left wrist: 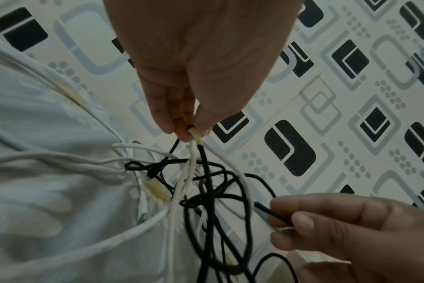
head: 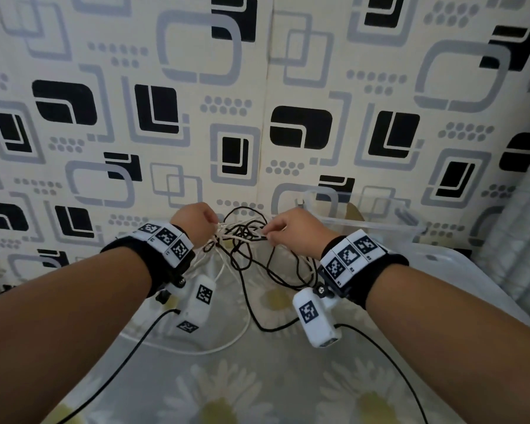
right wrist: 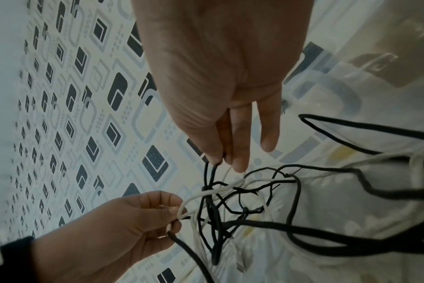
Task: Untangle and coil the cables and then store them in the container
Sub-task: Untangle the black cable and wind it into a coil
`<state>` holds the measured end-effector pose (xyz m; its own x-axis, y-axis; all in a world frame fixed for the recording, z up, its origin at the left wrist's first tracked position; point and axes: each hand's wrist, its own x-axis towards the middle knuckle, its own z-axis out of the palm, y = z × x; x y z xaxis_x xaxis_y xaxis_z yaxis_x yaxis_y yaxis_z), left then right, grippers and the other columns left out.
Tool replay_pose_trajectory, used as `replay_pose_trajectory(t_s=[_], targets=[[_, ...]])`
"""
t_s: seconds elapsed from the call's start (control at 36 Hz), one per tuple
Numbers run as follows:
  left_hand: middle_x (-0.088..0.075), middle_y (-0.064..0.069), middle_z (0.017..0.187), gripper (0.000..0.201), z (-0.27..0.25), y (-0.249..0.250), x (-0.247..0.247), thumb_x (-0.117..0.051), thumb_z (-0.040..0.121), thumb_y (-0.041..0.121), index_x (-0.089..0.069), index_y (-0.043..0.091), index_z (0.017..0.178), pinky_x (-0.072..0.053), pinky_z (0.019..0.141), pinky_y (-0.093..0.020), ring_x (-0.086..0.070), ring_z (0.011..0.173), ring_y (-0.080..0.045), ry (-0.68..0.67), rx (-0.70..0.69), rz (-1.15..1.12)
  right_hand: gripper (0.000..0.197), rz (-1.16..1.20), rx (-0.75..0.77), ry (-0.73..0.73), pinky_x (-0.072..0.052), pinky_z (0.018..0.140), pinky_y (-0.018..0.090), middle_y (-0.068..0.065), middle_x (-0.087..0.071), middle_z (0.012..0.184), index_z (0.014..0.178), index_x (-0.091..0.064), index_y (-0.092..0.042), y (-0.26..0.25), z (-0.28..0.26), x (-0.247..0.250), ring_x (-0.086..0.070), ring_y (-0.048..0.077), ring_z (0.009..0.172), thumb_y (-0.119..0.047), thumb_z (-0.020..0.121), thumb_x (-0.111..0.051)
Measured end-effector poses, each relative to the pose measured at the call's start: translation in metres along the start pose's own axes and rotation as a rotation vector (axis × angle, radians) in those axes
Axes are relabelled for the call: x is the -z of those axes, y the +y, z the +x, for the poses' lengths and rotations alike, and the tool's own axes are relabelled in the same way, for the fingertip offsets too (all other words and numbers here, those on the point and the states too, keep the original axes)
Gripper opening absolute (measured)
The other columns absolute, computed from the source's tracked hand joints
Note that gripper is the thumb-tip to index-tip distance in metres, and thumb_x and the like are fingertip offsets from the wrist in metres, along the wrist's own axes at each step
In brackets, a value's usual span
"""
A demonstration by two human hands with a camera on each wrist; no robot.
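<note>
A tangle of black and white cables [head: 242, 240] hangs between my two hands above the daisy-print cloth [head: 227, 393], its loops trailing down onto the cloth. My left hand [head: 213, 224] pinches a white cable [left wrist: 194, 134] at the top left of the knot. My right hand [head: 268, 232] pinches a black cable [right wrist: 212, 168] on the right side, and the left wrist view shows a dark plug end [left wrist: 266, 210] between its thumb and fingers. The clear plastic container [head: 374, 221] stands just right of my right hand, against the wall.
A patterned black, grey and cream wall [head: 257, 102] rises directly behind the cables. A pale flat plastic piece [head: 441, 261] lies in front of the container. Black cords of the wrist cameras [head: 120, 368] run toward the near edge.
</note>
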<state>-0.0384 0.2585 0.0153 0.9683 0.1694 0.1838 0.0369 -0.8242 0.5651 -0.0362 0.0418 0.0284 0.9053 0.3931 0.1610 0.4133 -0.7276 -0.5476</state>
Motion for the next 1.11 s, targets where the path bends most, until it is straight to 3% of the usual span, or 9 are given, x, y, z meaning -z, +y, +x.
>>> replay_pose_trajectory(t_s=[0.11, 0.17, 0.25, 0.39, 0.47, 0.75, 0.86, 0.97, 1.11], targets=[[-0.067, -0.008, 0.105, 0.015, 0.001, -0.004, 0.004, -0.050, 0.092, 0.006, -0.061, 0.016, 0.094, -0.044, 0.077, -0.029, -0.060, 0.094, -0.023, 0.047, -0.002, -0.023, 0.019, 0.094, -0.009, 0.099, -0.044, 0.064, 0.012, 0.001, -0.074, 0.092, 0.103, -0.074, -0.013, 0.001, 0.000, 0.007, -0.062, -0.006, 0.068, -0.013, 0.091, -0.059], [-0.066, -0.007, 0.105, 0.018, 0.001, -0.007, 0.008, -0.049, 0.092, 0.005, -0.063, 0.014, 0.097, -0.042, 0.077, -0.028, -0.059, 0.092, -0.022, 0.070, -0.006, -0.040, 0.020, 0.126, -0.002, 0.148, -0.051, 0.078, 0.021, 0.000, -0.074, 0.094, 0.104, -0.074, -0.012, 0.003, -0.001, 0.011, -0.068, 0.009, 0.088, -0.012, 0.091, -0.059], [-0.065, -0.005, 0.105, 0.018, 0.000, -0.010, 0.014, -0.050, 0.092, 0.004, -0.064, 0.013, 0.099, -0.042, 0.078, -0.027, -0.057, 0.092, -0.020, 0.114, -0.026, -0.070, 0.020, 0.215, -0.011, 0.204, -0.058, 0.080, 0.037, -0.003, -0.075, 0.087, 0.100, -0.073, -0.018, 0.003, -0.002, 0.018, -0.071, 0.026, 0.087, -0.012, 0.090, -0.057], [-0.067, -0.009, 0.104, 0.018, -0.003, -0.013, 0.023, -0.051, 0.091, 0.002, -0.062, 0.013, 0.099, -0.045, 0.078, -0.030, -0.061, 0.094, -0.026, 0.145, -0.029, -0.114, 0.019, 0.409, 0.016, 0.322, -0.055, 0.068, 0.023, 0.003, -0.074, 0.091, 0.107, -0.070, -0.014, -0.004, -0.005, 0.032, -0.069, 0.000, 0.076, -0.011, 0.095, -0.056], [-0.066, -0.012, 0.112, 0.027, -0.007, -0.011, 0.028, -0.045, 0.090, -0.002, -0.065, 0.012, 0.100, -0.049, 0.086, -0.036, -0.061, 0.102, -0.031, 0.170, -0.024, -0.122, 0.021, 0.492, 0.034, 0.376, -0.054, 0.069, 0.024, 0.004, -0.072, 0.096, 0.104, -0.070, -0.016, -0.008, -0.005, 0.037, -0.069, 0.004, 0.078, -0.006, 0.096, -0.054], [-0.067, -0.004, 0.110, 0.018, -0.014, -0.007, 0.034, -0.054, 0.094, 0.012, -0.069, 0.014, 0.103, -0.040, 0.072, -0.024, -0.053, 0.072, -0.016, 0.198, -0.079, -0.127, 0.022, 0.673, 0.083, 0.471, -0.055, 0.076, 0.025, 0.000, -0.071, 0.096, 0.100, -0.069, -0.015, -0.024, -0.012, 0.045, -0.071, 0.011, 0.085, -0.001, 0.094, -0.054], [-0.069, -0.006, 0.090, 0.032, -0.017, -0.001, 0.033, -0.042, 0.094, 0.005, -0.072, 0.012, 0.100, -0.039, 0.052, -0.022, -0.051, 0.056, -0.011, 0.180, -0.060, -0.140, 0.018, 0.725, 0.106, 0.501, -0.057, 0.081, 0.028, 0.004, -0.071, 0.098, 0.101, -0.069, -0.013, -0.030, -0.014, 0.048, -0.072, 0.013, 0.087, -0.002, 0.093, -0.057], [-0.067, -0.007, 0.115, 0.038, -0.022, 0.004, 0.038, -0.040, 0.090, -0.002, -0.072, 0.013, 0.103, -0.044, 0.080, -0.022, -0.063, 0.099, -0.022, 0.181, -0.143, -0.060, 0.017, 0.815, 0.089, 0.532, -0.058, 0.082, 0.028, 0.008, -0.072, 0.099, 0.098, -0.068, -0.013, -0.033, -0.014, 0.048, -0.072, 0.015, 0.089, -0.001, 0.093, -0.058], [-0.063, -0.001, 0.101, 0.014, -0.026, 0.007, 0.041, -0.060, 0.089, 0.017, -0.069, 0.024, 0.098, -0.047, 0.078, -0.028, -0.059, 0.079, -0.013, 0.215, -0.262, -0.130, 0.024, 0.802, -0.038, 0.357, -0.056, 0.088, 0.032, 0.008, -0.067, 0.116, 0.113, -0.065, -0.008, -0.031, -0.011, 0.037, -0.068, 0.018, 0.103, -0.003, 0.091, -0.061]])
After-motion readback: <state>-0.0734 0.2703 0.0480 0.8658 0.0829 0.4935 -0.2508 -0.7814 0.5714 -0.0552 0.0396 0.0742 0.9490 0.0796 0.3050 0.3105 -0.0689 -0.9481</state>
